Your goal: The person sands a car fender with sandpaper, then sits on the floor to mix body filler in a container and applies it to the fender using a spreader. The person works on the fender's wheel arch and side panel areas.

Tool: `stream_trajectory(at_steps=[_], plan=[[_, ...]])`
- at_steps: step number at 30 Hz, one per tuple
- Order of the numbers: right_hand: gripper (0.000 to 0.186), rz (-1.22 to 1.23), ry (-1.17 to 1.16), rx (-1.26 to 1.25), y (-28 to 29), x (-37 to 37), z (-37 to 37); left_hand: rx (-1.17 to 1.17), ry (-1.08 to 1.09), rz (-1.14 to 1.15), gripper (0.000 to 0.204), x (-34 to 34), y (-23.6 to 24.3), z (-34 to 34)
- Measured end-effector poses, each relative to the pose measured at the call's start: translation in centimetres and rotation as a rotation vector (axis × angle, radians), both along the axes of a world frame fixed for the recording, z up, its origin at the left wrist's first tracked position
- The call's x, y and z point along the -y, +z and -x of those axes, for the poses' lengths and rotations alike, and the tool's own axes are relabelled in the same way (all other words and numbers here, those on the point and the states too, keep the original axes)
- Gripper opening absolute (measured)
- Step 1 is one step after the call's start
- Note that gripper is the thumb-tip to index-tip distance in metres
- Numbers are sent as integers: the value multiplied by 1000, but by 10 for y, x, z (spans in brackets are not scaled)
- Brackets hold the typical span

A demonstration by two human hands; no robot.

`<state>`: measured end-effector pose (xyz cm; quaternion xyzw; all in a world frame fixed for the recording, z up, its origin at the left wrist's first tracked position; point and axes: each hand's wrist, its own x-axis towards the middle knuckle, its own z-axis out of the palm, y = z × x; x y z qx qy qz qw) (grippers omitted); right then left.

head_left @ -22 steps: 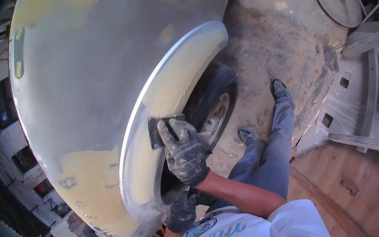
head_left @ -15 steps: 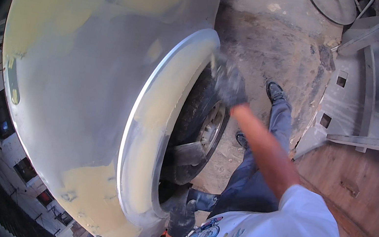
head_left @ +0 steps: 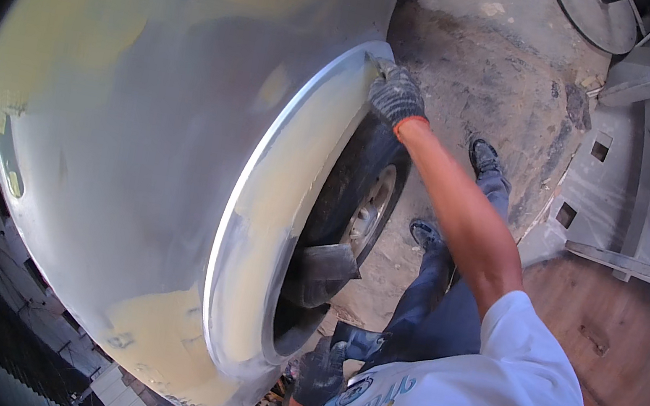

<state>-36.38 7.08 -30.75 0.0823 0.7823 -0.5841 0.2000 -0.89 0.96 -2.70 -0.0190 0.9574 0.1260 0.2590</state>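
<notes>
A car body panel (head_left: 159, 126) in dull grey, with patches of yellowish filler (head_left: 162, 317), fills the left side. Its raised wheel-arch lip (head_left: 276, 187) carries a smooth pale-yellow coat and a bright outer edge. At the lip's far end is my right hand (head_left: 398, 96), in a grey knit glove with an orange cuff. Its fingers are pinched together at the edge; what they hold is too small to make out. Low beside the arch's near end, my left hand (head_left: 320, 370), in a dark glove, is closed on a dark bluish flat plate (head_left: 360, 342).
Inside the arch sits a wheel (head_left: 370, 210) with a dark flap (head_left: 324, 262) near it. My feet (head_left: 485, 156) stand on the dusty concrete floor (head_left: 481, 75). To the right are a grey metal frame (head_left: 645, 169) and a brown board (head_left: 602, 332). A round disc base (head_left: 597, 16) lies farther off.
My right hand, blurred before, has moved up against the far end of the arch lip. My left hand stays low near the arch. The whole view has shifted slightly.
</notes>
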Motion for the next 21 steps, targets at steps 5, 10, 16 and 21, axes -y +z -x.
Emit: stream_trajectory(at_steps=[5, 10, 16, 21], plan=[[41, -27, -62, -368, 81, 5, -61, 2, 66, -43, 27, 4, -5, -8], [53, 0, -49, -480, 151, 17, -118, 119, 223, -130, 25, 10, 3, -11], [64, 18, 85, -443, 202, 32, -179, 120, 282, -148, 27, 21, 7, -22], [54, -87, 126, -499, 221, 49, -225, 186, 409, -179, 24, 34, -3, -42]])
